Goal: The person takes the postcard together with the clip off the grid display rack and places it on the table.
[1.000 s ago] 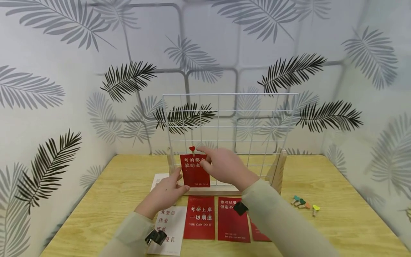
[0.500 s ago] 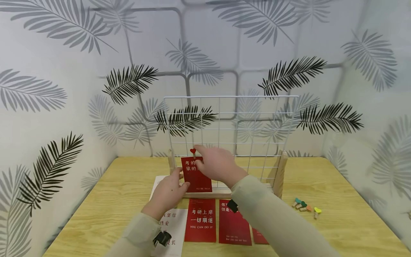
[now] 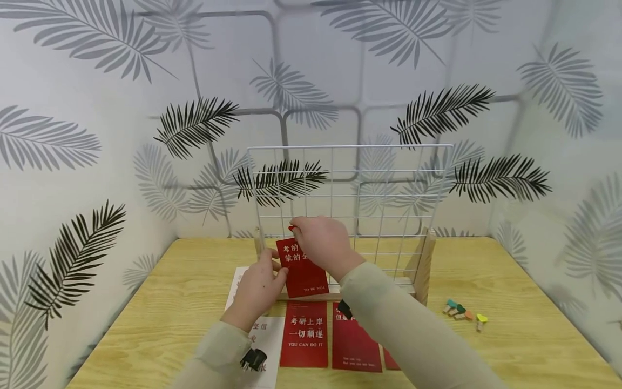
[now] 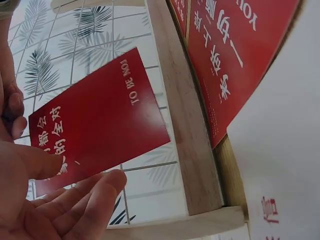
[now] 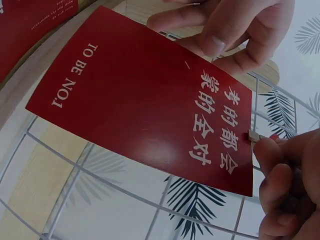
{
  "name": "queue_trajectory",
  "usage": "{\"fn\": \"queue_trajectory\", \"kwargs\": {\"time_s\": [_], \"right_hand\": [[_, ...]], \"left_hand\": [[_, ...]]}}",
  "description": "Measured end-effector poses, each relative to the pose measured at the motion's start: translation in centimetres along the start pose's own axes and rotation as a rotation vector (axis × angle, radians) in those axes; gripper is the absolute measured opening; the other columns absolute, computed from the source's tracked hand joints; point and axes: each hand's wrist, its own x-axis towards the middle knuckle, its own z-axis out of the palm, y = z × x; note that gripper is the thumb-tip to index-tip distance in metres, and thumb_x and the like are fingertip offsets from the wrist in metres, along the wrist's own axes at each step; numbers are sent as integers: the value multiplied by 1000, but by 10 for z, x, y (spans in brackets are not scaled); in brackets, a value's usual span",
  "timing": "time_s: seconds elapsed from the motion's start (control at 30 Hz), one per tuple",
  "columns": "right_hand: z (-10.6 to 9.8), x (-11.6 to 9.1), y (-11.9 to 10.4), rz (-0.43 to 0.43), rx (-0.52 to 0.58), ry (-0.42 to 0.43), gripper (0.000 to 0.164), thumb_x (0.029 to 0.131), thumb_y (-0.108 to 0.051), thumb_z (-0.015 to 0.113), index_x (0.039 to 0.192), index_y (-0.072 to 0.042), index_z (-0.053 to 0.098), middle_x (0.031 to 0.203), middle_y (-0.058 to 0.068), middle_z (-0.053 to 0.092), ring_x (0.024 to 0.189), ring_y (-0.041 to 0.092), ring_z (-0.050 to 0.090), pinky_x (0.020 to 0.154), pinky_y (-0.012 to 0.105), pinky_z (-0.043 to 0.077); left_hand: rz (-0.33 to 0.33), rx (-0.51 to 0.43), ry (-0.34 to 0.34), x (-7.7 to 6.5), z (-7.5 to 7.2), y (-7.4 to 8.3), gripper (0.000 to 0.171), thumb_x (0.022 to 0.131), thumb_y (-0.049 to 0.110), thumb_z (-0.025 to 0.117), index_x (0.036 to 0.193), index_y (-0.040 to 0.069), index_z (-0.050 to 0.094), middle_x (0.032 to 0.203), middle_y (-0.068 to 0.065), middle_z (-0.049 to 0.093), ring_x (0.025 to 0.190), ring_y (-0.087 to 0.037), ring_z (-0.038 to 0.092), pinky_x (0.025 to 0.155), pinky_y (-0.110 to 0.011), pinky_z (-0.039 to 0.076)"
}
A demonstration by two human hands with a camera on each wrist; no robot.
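A red card [image 3: 305,275] with white lettering hangs slightly tilted before the white wire grid [image 3: 350,146]. My left hand [image 3: 259,283] pinches its left edge, the thumb in front and fingers behind, as the left wrist view shows. At the card's top edge sits a small wooden clothespin [image 5: 254,135] with a red heart [image 3: 291,228]. My right hand [image 3: 325,243] pinches this clothespin between thumb and fingers, covering most of it in the head view. Whether the clothespin also bites a grid wire I cannot tell.
Below the grid's wooden base [image 3: 335,296] lie red cards [image 3: 305,346] and a white card [image 3: 267,351], partly under my forearms. Another white card [image 3: 235,281] lies behind my left hand. Several clothespins with coloured tops [image 3: 460,310] lie at the right.
My right hand has closed round the clothespin, its fingers now covering most of the red heart. The card has shifted slightly right and down and tilts more. My left hand has moved slightly right.
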Motion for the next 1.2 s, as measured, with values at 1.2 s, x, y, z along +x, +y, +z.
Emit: {"fn": "queue_trajectory", "kwargs": {"time_s": [1.2], "right_hand": [[-8,-13,11,-47,99,204,14,100,-20,64,108,-18,75,74,-7,70,48,7,47,45,22,40]], "left_hand": [[49,-4,14,0,-12,-4,22,104,14,59,123,11,47,95,-3,63,65,-16,55,56,-31,47]]}}
